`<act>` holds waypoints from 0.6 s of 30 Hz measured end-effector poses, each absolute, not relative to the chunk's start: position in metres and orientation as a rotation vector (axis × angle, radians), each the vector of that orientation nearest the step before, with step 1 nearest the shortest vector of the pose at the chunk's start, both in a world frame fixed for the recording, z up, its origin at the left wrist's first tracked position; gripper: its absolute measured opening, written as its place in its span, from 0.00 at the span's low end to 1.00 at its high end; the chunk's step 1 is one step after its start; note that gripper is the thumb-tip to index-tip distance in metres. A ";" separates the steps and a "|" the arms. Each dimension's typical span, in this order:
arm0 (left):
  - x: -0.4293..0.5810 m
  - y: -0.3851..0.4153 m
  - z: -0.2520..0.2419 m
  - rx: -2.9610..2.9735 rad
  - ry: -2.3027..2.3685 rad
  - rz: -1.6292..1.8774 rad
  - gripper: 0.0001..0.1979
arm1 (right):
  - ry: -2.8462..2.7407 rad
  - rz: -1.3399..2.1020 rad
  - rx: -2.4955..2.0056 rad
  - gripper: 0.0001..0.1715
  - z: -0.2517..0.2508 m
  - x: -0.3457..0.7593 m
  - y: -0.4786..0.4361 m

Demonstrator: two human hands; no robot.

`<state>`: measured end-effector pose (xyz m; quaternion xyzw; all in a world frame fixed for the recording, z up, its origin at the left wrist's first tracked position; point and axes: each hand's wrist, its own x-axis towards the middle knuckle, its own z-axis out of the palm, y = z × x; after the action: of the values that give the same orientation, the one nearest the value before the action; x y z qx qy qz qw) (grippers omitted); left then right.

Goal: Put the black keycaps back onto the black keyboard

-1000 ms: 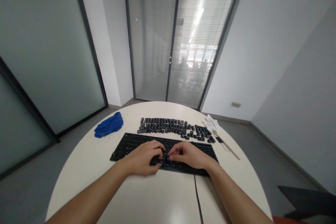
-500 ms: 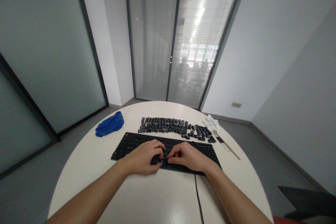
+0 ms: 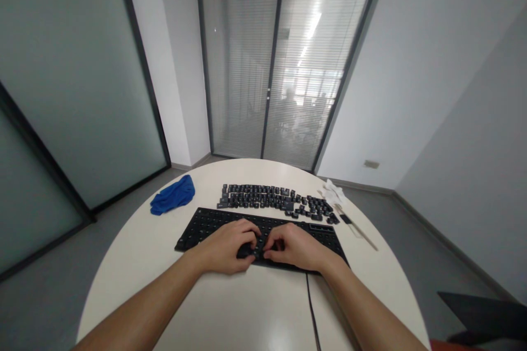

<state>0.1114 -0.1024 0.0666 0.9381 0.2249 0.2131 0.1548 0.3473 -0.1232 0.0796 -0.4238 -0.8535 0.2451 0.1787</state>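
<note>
A black keyboard (image 3: 197, 228) with its keycaps taken off lies across the round white table (image 3: 132, 263). Both my hands rest on its middle, fingertips meeting. My left hand (image 3: 225, 249) is curled, thumb and fingers pinched on a long black keycap (image 3: 246, 253) at the keyboard's front row. My right hand (image 3: 295, 247) is curled too, its fingertips pressed down right beside that keycap. What lies under the right fingers is hidden. Behind the keyboard, several loose black keycaps (image 3: 263, 197) are laid out in rows.
A crumpled blue cloth (image 3: 173, 196) lies at the table's back left. White tissue (image 3: 332, 192) and a thin stick tool (image 3: 358, 230) lie at the back right. The keyboard's black cable (image 3: 311, 307) runs toward me. Glass doors with blinds stand beyond.
My hands stay at the same spot on the keyboard. The right hand's fingers have drawn slightly closer to the left hand. The view has shifted a little.
</note>
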 end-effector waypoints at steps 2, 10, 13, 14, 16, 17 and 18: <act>0.111 -0.103 0.067 2.686 0.641 0.617 0.09 | -2.404 0.662 -1.226 0.06 0.080 0.346 -0.124; 0.112 -0.102 0.066 2.677 0.642 0.619 0.08 | -2.450 0.619 -1.178 0.03 0.081 0.343 -0.126; 0.112 -0.102 0.066 2.678 0.648 0.611 0.08 | -2.482 0.586 -1.152 0.03 0.081 0.342 -0.127; 0.112 -0.102 0.066 2.680 0.650 0.609 0.08 | -2.486 0.580 -1.152 0.03 0.081 0.342 -0.127; 0.112 -0.102 0.066 2.688 0.651 0.608 0.08 | -2.493 0.581 -1.145 0.02 0.081 0.342 -0.127; 0.113 -0.102 0.066 2.692 0.650 0.611 0.07 | -2.496 0.585 -1.140 0.01 0.082 0.343 -0.127; 0.113 -0.102 0.065 2.695 0.647 0.613 0.07 | -2.498 0.591 -1.135 0.02 0.082 0.343 -0.126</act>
<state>0.1127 -0.1018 0.0652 0.9385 0.2255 0.2136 0.1509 0.3430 -0.1262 0.0818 -0.3988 -0.8775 0.2078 0.1668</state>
